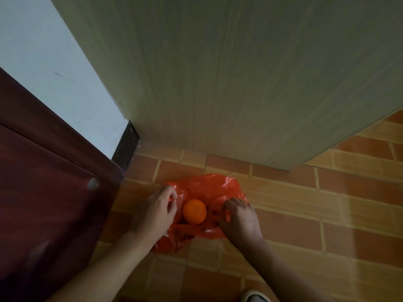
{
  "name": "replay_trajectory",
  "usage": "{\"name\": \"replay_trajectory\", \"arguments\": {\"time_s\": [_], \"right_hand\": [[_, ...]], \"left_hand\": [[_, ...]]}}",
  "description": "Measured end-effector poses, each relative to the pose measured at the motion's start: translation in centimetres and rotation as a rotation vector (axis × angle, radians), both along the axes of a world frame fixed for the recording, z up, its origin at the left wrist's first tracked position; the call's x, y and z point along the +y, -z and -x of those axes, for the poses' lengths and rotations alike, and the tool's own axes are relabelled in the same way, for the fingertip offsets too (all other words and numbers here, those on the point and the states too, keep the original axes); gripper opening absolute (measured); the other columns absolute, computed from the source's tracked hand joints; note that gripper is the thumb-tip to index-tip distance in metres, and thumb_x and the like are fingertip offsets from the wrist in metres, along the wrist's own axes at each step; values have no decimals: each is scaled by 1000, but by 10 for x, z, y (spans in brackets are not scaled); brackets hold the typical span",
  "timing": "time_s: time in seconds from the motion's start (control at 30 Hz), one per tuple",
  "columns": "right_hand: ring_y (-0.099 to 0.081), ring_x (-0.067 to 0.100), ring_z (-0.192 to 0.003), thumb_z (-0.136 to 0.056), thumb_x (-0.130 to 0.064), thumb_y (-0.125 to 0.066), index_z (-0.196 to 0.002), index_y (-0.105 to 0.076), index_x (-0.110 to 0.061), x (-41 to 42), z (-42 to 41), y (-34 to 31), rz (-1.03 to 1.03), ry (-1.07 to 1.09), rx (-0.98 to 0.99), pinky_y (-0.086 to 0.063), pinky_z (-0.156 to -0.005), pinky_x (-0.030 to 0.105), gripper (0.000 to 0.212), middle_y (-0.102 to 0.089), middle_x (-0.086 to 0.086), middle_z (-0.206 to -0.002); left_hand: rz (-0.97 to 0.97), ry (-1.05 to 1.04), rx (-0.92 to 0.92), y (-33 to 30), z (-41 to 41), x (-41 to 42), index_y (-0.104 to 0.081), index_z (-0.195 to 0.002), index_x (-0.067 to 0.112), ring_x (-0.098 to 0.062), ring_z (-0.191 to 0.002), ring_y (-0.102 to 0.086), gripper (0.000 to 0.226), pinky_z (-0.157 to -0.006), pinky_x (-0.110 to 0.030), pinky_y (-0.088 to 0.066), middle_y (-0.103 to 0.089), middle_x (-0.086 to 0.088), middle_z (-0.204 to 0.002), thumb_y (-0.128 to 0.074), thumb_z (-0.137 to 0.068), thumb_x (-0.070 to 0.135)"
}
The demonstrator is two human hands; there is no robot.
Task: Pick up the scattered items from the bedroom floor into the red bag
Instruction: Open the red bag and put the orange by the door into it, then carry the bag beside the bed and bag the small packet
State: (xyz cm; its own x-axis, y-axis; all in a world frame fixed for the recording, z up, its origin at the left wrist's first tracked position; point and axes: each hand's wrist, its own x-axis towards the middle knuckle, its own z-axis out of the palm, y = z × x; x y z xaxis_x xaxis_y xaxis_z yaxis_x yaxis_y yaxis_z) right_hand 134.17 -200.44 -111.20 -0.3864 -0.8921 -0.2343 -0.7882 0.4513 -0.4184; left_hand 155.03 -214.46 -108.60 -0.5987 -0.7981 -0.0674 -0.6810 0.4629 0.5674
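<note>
The red bag [209,188], thin crinkled plastic, lies on the tiled floor in the head view, its mouth spread between my hands. An orange [194,211] sits in the opening at the middle of the bag. My left hand [156,212] pinches the bag's left edge with curled fingers. My right hand [239,219] grips the bag's right edge, fingers bent into the plastic. Neither hand touches the orange. The bag's lower part is bunched under my left wrist.
A pale wood-grain cabinet [239,83] stands just behind the bag. A dark red door [43,182] fills the left side, with a white wall [43,51] above it. Brick-pattern floor tiles [327,214] extend right. A shoe tip [254,296] shows at the bottom edge.
</note>
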Motion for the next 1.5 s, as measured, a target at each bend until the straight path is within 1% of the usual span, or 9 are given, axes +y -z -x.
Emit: {"name": "replay_trajectory", "arguments": {"time_s": [0.13, 0.37, 0.53, 0.67, 0.83, 0.93, 1.1, 1.4, 1.5], "right_hand": [[-61, 12, -63, -84, -21, -67, -93, -59, -28, 3, -5, -35, 68, 293, -148, -53, -56, 33, 13, -66, -8, -76], [-70, 8, -79, -78, -20, -77, -102, -75, -25, 26, -7, -136, 117, 444, -317, -53, -70, 27, 24, -75, -10, -85], [-66, -2, -73, -78, -17, -78, -97, -79, -24, 40, -4, -243, 114, 459, -382, -42, -64, 7, 20, -74, -12, -80], [-63, -1, -76, -78, -10, -74, -86, -73, -26, 54, -7, -340, 136, 480, -436, -44, -62, 12, 18, -69, -12, -75], [-65, 0, -79, -80, -15, -78, -95, -74, -24, 81, -13, -467, 209, 524, -465, -46, -63, 10, 18, -71, -13, -81], [-66, -2, -78, -80, -11, -78, -93, -76, -23, 108, -18, -542, 226, 555, -442, -47, -64, 10, 17, -72, -14, -80], [-66, -4, -77, -80, -9, -79, -90, -78, -23, 158, -34, -656, 246, 609, -347, -44, -63, 6, 17, -71, -16, -77], [-60, -2, -69, -81, -16, -75, -96, -78, -19, 238, -73, -813, 288, 686, -148, -39, -60, 2, 15, -67, -13, -78], [-66, 7, -77, -80, -21, -71, -96, -77, -24, 258, -78, -846, 343, 740, -100, -53, -68, 20, 17, -71, -13, -81]], "left_hand": [[-23, -158, 54, -28, 5, 8, -65, -99, 21, -12, -95, -66, 17, -73, -9, -41, -71, 3, -104, -73, -91, 8], [-62, -240, 92, -125, -5, 53, -67, -100, 23, -10, -92, -66, 26, -76, -25, -53, -69, 10, -100, -76, -85, 4], [-53, -302, 107, -217, -19, 67, -69, -96, 19, -11, -85, -64, 30, -76, -17, -46, -69, 7, -96, -76, -81, -6], [-48, -275, 125, -313, -19, 77, -71, -97, 16, -16, -89, -68, 28, -78, -32, -56, -70, 4, -96, -74, -82, -7], [-40, -235, 162, -439, -15, 101, -72, -99, 14, -19, -88, -70, 28, -78, -34, -57, -71, 0, -96, -75, -82, -8], [-65, -186, 176, -516, -15, 121, -73, -98, 12, -17, -86, -71, 26, -75, -27, -55, -72, 0, -94, -76, -82, -8], [-78, -39, 147, -628, -24, 157, -72, -102, 19, -6, -89, -68, 23, -74, 2, -42, -72, 6, -100, -76, -86, 2], [-1, 121, 216, -782, -35, 208, -70, -105, 19, -9, -91, -65, 16, -73, -22, -53, -70, 4, -103, -67, -94, 8], [55, 163, 247, -812, -32, 210, -70, -98, 18, -16, -90, -66, 18, -75, -31, -58, -69, 2, -97, -69, -89, 3]]}}
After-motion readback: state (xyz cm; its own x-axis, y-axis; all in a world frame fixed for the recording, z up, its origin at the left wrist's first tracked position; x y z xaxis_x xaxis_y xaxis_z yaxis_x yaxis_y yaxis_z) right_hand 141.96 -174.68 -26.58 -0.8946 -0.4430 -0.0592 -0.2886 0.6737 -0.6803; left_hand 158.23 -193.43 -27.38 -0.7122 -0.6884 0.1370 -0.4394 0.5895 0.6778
